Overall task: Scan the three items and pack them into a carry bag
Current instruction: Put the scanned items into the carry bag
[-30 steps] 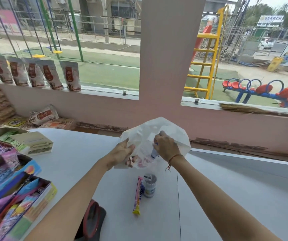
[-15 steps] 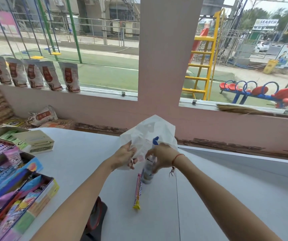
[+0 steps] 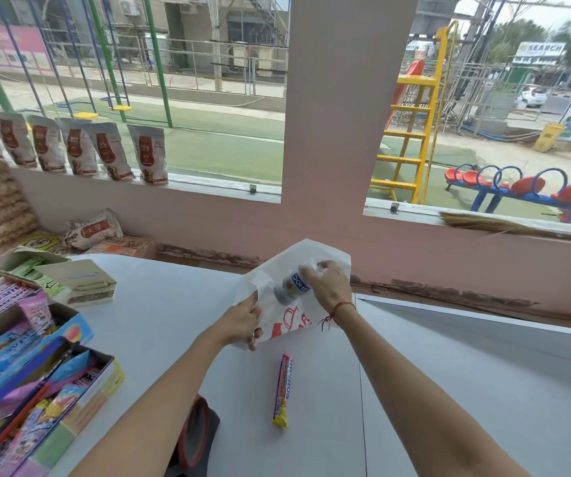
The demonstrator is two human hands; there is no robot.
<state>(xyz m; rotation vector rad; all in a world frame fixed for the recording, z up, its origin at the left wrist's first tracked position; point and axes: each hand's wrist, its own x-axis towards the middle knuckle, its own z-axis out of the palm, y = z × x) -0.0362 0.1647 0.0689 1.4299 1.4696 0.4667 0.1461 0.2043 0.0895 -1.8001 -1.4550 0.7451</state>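
Observation:
A white carry bag (image 3: 325, 258) with red print is held above the white counter (image 3: 449, 373). My left hand (image 3: 243, 321) pinches its lower left edge. My right hand (image 3: 329, 284) grips a small bottle (image 3: 291, 285) with a blue-and-white label, tilted on its side against the bag's mouth, cap end under my fingers. A pink and yellow candy roll (image 3: 284, 389) lies on the counter below the bag, apart from both hands. A third item is not visible; the bag's inside is hidden.
Open boxes of colourful sweets (image 3: 26, 383) fill the counter's left side, with a cream box (image 3: 77, 282) behind them. A black and red handheld scanner (image 3: 194, 435) rests near my left forearm. Pouches (image 3: 81, 151) line the window ledge.
My right hand has lifted the bottle off the counter up to the bag, tipping it sideways. The bag has been raised and turned, showing its red print.

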